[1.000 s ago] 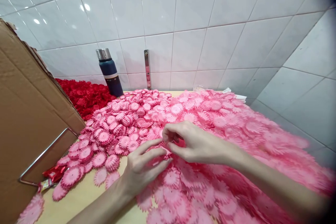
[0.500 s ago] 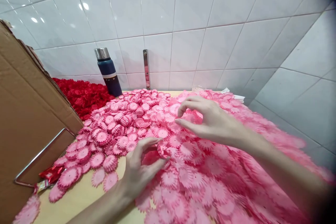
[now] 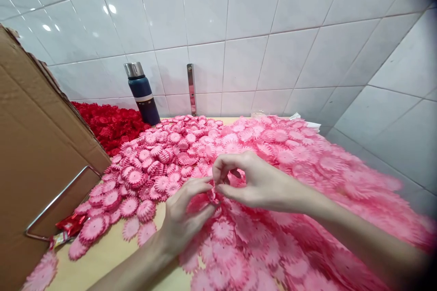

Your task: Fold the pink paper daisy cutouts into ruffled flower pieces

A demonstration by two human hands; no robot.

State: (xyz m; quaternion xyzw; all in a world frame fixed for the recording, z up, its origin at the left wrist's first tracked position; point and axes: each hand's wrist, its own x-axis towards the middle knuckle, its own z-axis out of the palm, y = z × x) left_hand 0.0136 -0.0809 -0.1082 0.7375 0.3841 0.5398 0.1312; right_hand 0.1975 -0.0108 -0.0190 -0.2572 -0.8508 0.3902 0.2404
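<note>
A small pink piece with a frilled edge [image 3: 213,194] is pinched upright between the fingertips and thumb of my left hand [image 3: 184,216], just left of centre. My right hand [image 3: 251,182] meets it from the right, its thumb and forefinger closed at the piece's upper edge; whether they grip the piece or something tiny is too small to tell. Beneath and around both hands lies a wide heap of pale pink scalloped discs [image 3: 223,232]. Thicker pink frilled pieces [image 3: 146,159] are piled to the left of my hands.
A cardboard box [image 3: 41,145] stands at the left with a bent metal wire [image 3: 56,195] and red wrapper [image 3: 71,223] beside it. Behind are a pile of red pieces [image 3: 109,122], a blue bottle [image 3: 145,100], a metal strip [image 3: 191,88] and a tiled wall [image 3: 246,4].
My right hand has moved down and left from above the heap to the piece at my left fingertips, and its thumb and forefinger have closed. My left hand has stayed nearly still.
</note>
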